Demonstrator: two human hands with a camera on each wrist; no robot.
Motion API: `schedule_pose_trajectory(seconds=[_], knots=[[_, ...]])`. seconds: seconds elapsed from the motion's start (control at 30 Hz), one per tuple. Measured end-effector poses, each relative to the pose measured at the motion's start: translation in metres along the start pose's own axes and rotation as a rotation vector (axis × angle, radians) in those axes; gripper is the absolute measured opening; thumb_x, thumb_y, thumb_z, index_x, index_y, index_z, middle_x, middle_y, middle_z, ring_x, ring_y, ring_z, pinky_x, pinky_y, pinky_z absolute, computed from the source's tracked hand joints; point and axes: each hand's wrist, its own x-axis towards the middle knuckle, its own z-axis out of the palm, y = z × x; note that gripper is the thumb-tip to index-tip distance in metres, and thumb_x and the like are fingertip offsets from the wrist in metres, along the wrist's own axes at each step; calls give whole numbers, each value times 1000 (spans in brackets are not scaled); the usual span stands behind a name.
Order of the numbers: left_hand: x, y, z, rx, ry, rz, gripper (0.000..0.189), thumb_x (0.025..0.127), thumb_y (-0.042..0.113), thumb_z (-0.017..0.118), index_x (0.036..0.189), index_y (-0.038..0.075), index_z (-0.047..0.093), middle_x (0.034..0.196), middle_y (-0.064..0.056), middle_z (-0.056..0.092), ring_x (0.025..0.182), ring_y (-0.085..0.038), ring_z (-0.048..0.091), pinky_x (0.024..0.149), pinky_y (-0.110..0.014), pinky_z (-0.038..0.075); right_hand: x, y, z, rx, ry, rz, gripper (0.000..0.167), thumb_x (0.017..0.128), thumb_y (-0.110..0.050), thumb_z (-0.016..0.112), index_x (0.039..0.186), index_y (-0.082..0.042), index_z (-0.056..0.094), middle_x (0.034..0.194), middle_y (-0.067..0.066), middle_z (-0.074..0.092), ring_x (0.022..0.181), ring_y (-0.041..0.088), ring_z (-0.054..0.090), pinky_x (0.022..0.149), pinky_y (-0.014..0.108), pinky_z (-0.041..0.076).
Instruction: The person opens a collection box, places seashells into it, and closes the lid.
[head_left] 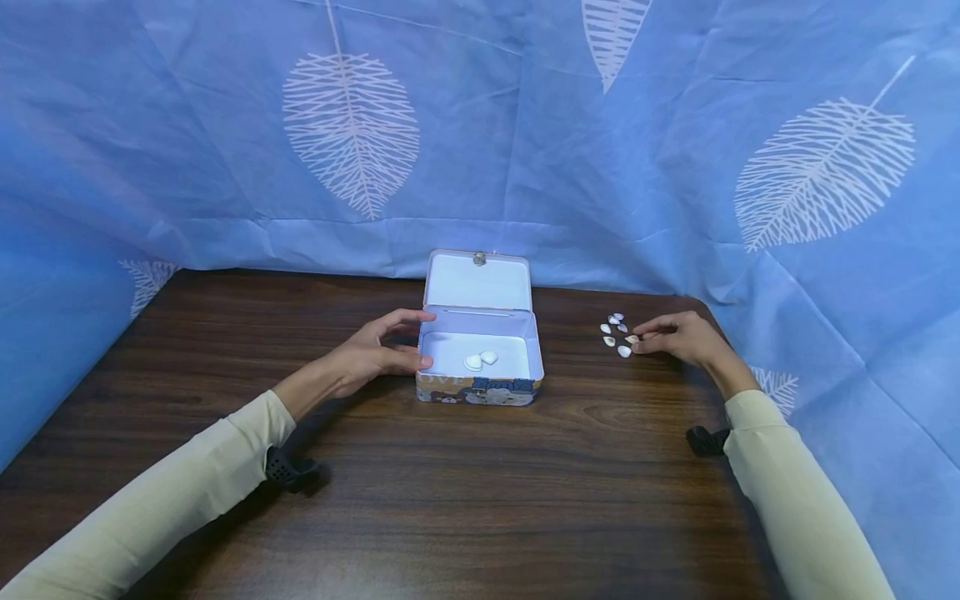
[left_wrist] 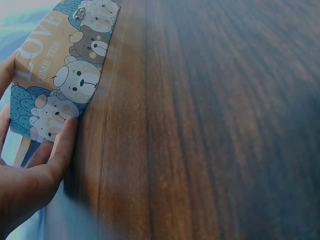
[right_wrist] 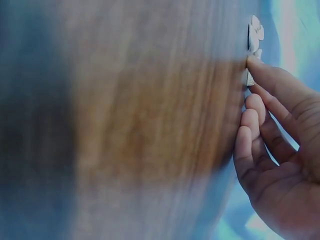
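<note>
An open hinged tin box (head_left: 480, 389), printed with cartoon bears, stands on the table with its lid (head_left: 478, 281) raised. Two white shells (head_left: 472, 362) lie on its floor. My left hand (head_left: 375, 346) holds the box's left side, thumb and a fingertip at the rim; the printed front (left_wrist: 80, 80) shows in the left wrist view. At the right, my right hand (head_left: 678, 337) pinches a small pale yellowish shell (head_left: 632, 339) between thumb and index finger, low at the tabletop. Several white shells (head_left: 606, 329) lie just left of those fingertips.
The dark wooden table (head_left: 480, 500) ends at a blue leaf-print cloth (head_left: 480, 150) close behind the box lid. Its right edge runs near my right wrist. Black wrist mounts (head_left: 292, 471) sit under both forearms.
</note>
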Motion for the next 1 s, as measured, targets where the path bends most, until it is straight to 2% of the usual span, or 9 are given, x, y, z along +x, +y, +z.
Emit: schedule_pose_trajectory(seconds=[0.1,0.2,0.37,0.5,0.67,0.87,1.0], knots=[[-1,0,0,1,-1,0,82,99,10,87,170,19,48,177,-20,32,158,-44,45,113,-41,61,1,-4,-1,-11,-5,-14,47,100,-41,89,132,-8,84,139,20,79,116,25,69,92,32,54],[0,0,0,4,7,-6,80,99,11,88,169,21,50,177,-18,33,158,-43,47,115,-42,60,1,-5,-1,-33,2,-25,41,98,-40,90,124,-9,88,137,19,80,113,23,70,90,30,55],[0,0,1,7,7,4,80,99,12,88,169,21,50,177,-19,33,158,-43,47,114,-41,61,2,-5,-4,-118,13,-77,34,98,-40,91,115,-10,90,125,16,84,104,19,69,86,31,54],[0,0,1,1,6,5,81,99,11,88,170,20,49,177,-20,33,158,-43,46,113,-39,62,4,-5,-4,-174,20,-128,28,99,-37,90,108,-11,89,108,8,86,94,17,66,82,32,52],[0,2,2,-5,7,-6,82,99,9,86,170,20,48,177,-20,32,158,-45,46,113,-42,62,3,-4,-3,-180,39,-147,23,98,-33,90,104,-11,88,95,1,83,87,15,62,77,31,50],[-1,3,2,-12,6,-12,81,99,7,86,170,20,48,178,-19,32,159,-45,45,113,-42,61,-1,-4,-4,-170,82,-182,24,99,-34,90,105,-11,87,97,4,84,83,11,63,73,27,49],[-1,3,2,-9,0,-7,82,99,7,85,171,19,47,178,-19,32,159,-45,45,112,-40,62,-4,-4,-3,-73,90,-152,29,101,-34,88,111,-7,86,97,4,84,82,8,68,73,26,54]])
